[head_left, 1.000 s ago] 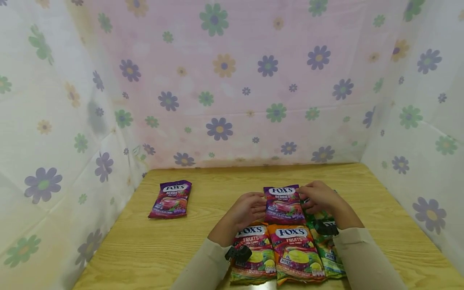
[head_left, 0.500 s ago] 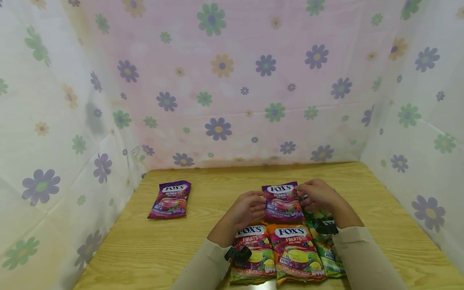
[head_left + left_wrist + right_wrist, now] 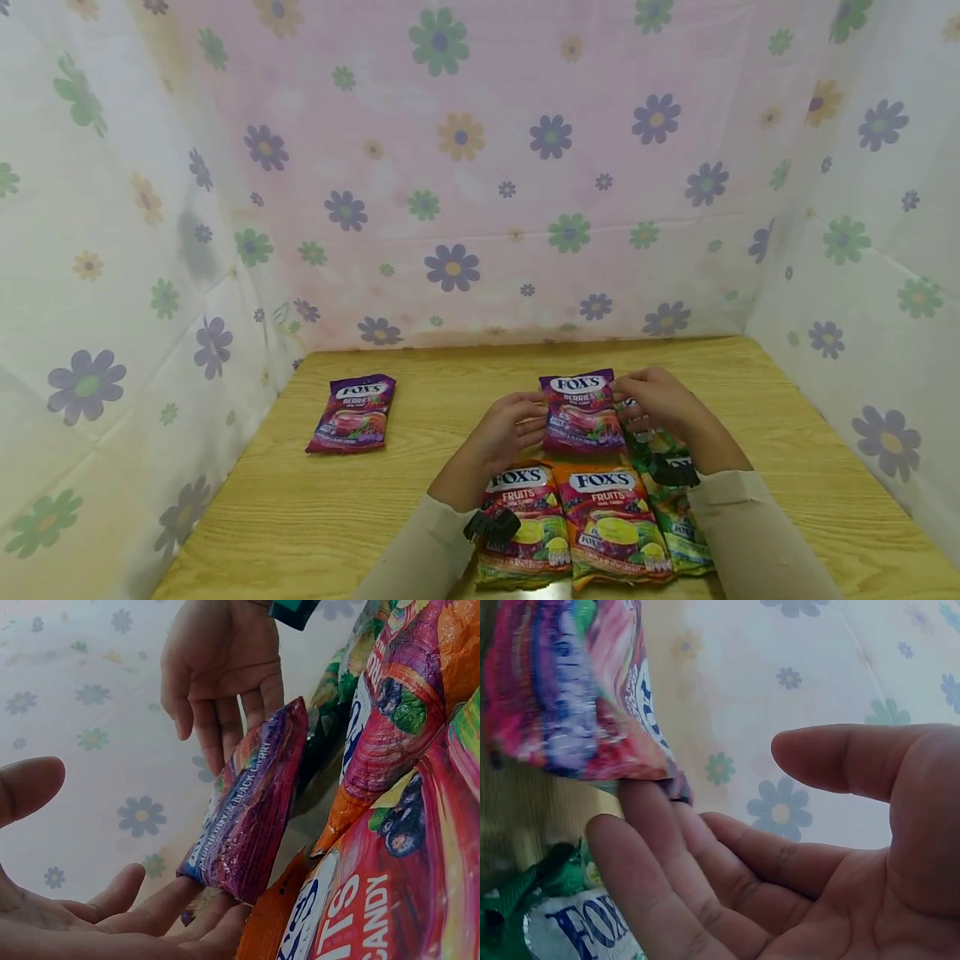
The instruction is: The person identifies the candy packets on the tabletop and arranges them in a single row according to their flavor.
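Note:
A purple Fox's Berries candy bag (image 3: 581, 421) sits between my two hands, just beyond the row of other bags. My left hand (image 3: 506, 435) is at its left side; in the left wrist view its extended fingers (image 3: 161, 906) reach the bag's lower edge, thumb apart. On the opposite side, my right hand (image 3: 654, 405) touches the bag with its fingertips, and in the right wrist view the fingers (image 3: 649, 817) reach under its edge with the thumb free. Neither hand wraps round the bag.
Two orange-and-red Fox's Fruits bags (image 3: 528, 521) lie side by side nearest me. Green candy bags (image 3: 686, 521) lie right of them, partly under my right arm. Another purple Berries bag (image 3: 352, 414) lies far left on the wooden table (image 3: 337, 517). Flowered cloth (image 3: 480, 308) encloses the back and sides.
The purple Berries bag between my hands has shifted slightly away from me and a little left, opening a small gap to the Fruits bags. Both hands moved only slightly.

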Demonstrator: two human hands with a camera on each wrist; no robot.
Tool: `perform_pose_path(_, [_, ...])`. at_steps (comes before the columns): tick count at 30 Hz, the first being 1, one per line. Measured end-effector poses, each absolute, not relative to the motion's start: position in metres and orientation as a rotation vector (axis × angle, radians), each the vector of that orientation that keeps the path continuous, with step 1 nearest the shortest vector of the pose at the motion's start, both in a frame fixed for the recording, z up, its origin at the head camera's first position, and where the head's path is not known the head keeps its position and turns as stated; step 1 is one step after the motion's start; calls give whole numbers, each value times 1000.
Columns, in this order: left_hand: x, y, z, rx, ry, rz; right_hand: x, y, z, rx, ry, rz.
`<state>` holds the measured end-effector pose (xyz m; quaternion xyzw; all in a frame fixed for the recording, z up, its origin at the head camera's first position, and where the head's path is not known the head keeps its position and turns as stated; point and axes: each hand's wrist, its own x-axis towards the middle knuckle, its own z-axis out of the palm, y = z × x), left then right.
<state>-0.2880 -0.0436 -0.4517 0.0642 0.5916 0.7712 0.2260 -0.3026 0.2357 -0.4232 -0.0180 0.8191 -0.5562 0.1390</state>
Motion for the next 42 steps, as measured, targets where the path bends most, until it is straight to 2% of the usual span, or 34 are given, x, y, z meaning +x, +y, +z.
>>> perform_pose_path(14, [-287,-46,-445,67,1546,2227,-304,230,-426,-74,2415,-1673])
perform_pose_path(42, [-293,-49,-449,54,1536,2366,-301,217,-421,-180,2118,-2016])
